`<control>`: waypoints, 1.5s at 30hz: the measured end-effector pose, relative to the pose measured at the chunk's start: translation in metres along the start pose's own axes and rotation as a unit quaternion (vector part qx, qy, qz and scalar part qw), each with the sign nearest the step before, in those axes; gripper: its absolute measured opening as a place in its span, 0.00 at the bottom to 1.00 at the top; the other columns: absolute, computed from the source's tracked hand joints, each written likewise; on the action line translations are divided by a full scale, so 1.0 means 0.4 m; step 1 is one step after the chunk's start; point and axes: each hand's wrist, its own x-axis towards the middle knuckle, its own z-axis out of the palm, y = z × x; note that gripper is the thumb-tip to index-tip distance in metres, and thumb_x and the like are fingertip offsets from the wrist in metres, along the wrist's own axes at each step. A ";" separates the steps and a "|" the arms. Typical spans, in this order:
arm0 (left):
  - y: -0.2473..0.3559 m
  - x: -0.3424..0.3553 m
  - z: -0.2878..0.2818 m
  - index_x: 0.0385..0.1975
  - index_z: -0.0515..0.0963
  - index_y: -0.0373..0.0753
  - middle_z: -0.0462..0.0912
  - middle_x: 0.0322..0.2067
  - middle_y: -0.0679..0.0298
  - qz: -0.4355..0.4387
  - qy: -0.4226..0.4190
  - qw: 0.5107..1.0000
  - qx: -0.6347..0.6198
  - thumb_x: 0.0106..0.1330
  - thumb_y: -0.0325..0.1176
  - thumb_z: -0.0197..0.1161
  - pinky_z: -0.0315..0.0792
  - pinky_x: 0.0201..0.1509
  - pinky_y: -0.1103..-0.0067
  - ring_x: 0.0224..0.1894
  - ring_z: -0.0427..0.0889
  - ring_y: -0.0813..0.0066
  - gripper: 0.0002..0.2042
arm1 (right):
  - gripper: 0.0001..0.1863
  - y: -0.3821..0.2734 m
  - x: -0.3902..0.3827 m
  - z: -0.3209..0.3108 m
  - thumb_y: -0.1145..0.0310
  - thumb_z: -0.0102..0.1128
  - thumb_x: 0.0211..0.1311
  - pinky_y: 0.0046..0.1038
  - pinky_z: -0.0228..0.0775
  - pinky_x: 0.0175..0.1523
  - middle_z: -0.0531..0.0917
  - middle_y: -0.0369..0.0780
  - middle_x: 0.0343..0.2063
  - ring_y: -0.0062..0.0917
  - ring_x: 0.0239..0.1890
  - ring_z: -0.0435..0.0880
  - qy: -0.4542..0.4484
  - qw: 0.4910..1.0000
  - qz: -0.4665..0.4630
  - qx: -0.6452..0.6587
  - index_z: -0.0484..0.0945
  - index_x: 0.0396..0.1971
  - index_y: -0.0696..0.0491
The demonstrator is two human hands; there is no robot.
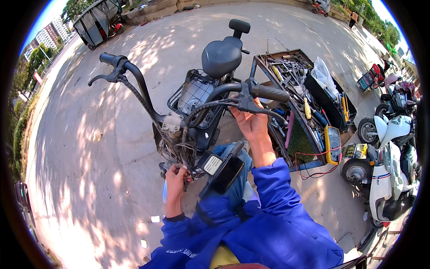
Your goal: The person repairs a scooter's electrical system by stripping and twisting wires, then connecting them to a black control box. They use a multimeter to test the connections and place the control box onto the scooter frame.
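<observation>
In front of me stands a small electric bike with black handlebars (142, 87) and a black saddle (221, 57). A bundle of loose wires (181, 154) hangs below the handlebar clamp (172, 124). My left hand (175, 175) is closed there, its fingertips pinching thin wires. My right hand (251, 120) is raised under the right grip (273, 93), fingers bent around the brake lever (260, 109) near its bracket; the fingertips are partly hidden. Close to my lap is a black box with a white label (212, 165), beside a dark flat panel (226, 175).
To the right, an open tool case (293, 107) is heaped with hand tools. A yellow multimeter (332, 144) with red and black leads lies at its near corner. Parked scooters (378, 179) line the right side. A covered three-wheeler (96, 24) stands far left.
</observation>
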 end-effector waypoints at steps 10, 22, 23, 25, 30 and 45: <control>0.020 -0.004 0.004 0.38 0.80 0.32 0.81 0.29 0.64 -0.012 -0.001 0.999 0.029 0.70 0.31 0.65 0.79 0.33 0.80 0.28 0.81 0.79 0.07 | 0.15 -0.021 0.045 0.005 0.66 0.54 0.75 0.46 0.82 0.59 0.87 0.47 0.41 0.42 0.53 0.87 -0.039 0.997 -0.005 -0.059 0.78 0.50 0.63; 0.029 -0.006 0.021 0.40 0.79 0.31 0.82 0.31 0.64 0.024 0.021 0.995 0.099 0.73 0.32 0.62 0.78 0.36 0.82 0.30 0.81 0.81 0.09 | 0.17 0.004 -0.059 0.009 0.67 0.54 0.77 0.37 0.80 0.58 0.83 0.48 0.53 0.38 0.54 0.84 0.047 0.981 -0.010 -0.186 0.76 0.58 0.61; 0.033 -0.004 0.019 0.39 0.79 0.31 0.82 0.30 0.64 0.018 0.022 0.995 0.095 0.73 0.32 0.61 0.78 0.36 0.82 0.30 0.81 0.81 0.09 | 0.17 0.024 -0.081 0.014 0.67 0.55 0.76 0.35 0.80 0.57 0.84 0.47 0.51 0.36 0.52 0.85 0.060 0.978 -0.003 -0.198 0.77 0.58 0.60; 0.039 -0.007 0.022 0.39 0.79 0.32 0.82 0.29 0.65 0.000 0.018 0.996 0.084 0.73 0.33 0.60 0.77 0.35 0.82 0.29 0.81 0.81 0.09 | 0.16 0.050 -0.128 0.021 0.67 0.57 0.76 0.31 0.80 0.54 0.87 0.45 0.47 0.30 0.50 0.86 0.089 0.969 0.008 -0.232 0.77 0.57 0.58; 0.022 0.005 0.014 0.40 0.79 0.31 0.82 0.29 0.64 0.004 0.022 0.995 0.099 0.73 0.33 0.60 0.77 0.35 0.82 0.29 0.80 0.81 0.10 | 0.16 0.095 -0.216 -0.044 0.67 0.59 0.76 0.27 0.76 0.57 0.87 0.41 0.48 0.24 0.49 0.85 0.043 0.874 -0.012 -0.484 0.80 0.58 0.58; 0.005 0.007 0.026 0.43 0.80 0.30 0.85 0.33 0.64 0.095 0.078 0.979 0.163 0.69 0.27 0.63 0.78 0.37 0.81 0.32 0.82 0.80 0.08 | 0.17 0.037 -0.320 -0.065 0.70 0.64 0.67 0.35 0.69 0.67 0.84 0.45 0.53 0.40 0.61 0.79 -0.016 0.607 0.027 -0.794 0.82 0.54 0.55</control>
